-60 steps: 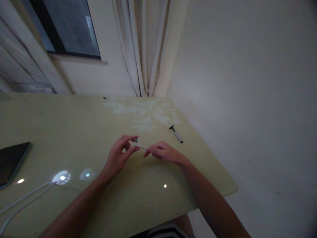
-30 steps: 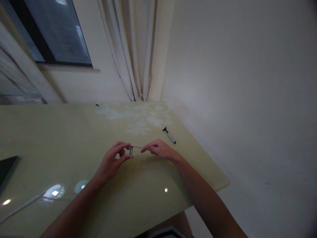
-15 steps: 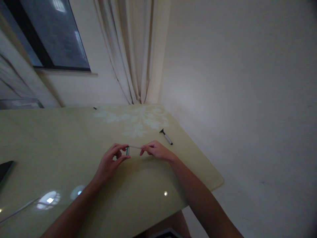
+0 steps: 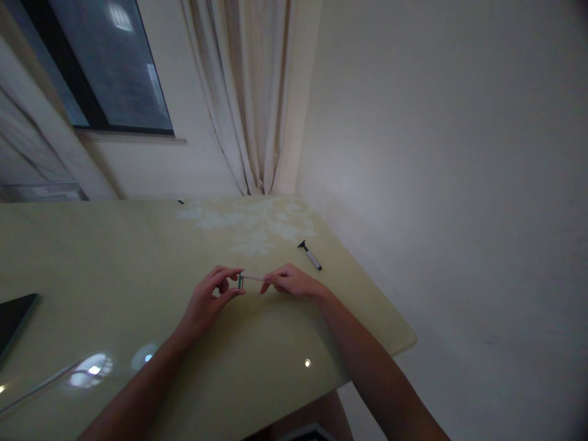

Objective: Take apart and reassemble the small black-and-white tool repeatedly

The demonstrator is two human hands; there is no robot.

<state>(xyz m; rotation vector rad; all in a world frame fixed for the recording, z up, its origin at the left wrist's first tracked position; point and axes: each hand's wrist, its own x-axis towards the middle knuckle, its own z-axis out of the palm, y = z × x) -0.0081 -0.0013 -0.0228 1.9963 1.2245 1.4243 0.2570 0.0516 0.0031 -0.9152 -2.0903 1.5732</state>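
Note:
My left hand (image 4: 212, 293) pinches a small, narrow rectangular piece (image 4: 241, 281) between thumb and fingertips. It is dark and green with a pale face, held upright above the table, and looks like a razor cartridge. In my right hand (image 4: 289, 280) is a thin pale stick (image 4: 252, 278), gripped between thumb and fingers. The stick's far end meets the upper part of the small piece; its tip is too small to make out. Beyond my right hand, a razor (image 4: 310, 255) with a grey handle and black head lies on the table.
The glossy yellowish table (image 4: 114, 257) has a pale floral pattern and meets the wall on the right. A dark flat device (image 4: 16, 321) lies at the left edge, with a white cable (image 4: 43, 384) nearer me. A tiny black object (image 4: 180, 202) sits at the back.
The stick's tip has shifted slightly down along the small piece. The whole view has slid a little, so things appear slightly further right. Both hands keep their grips.

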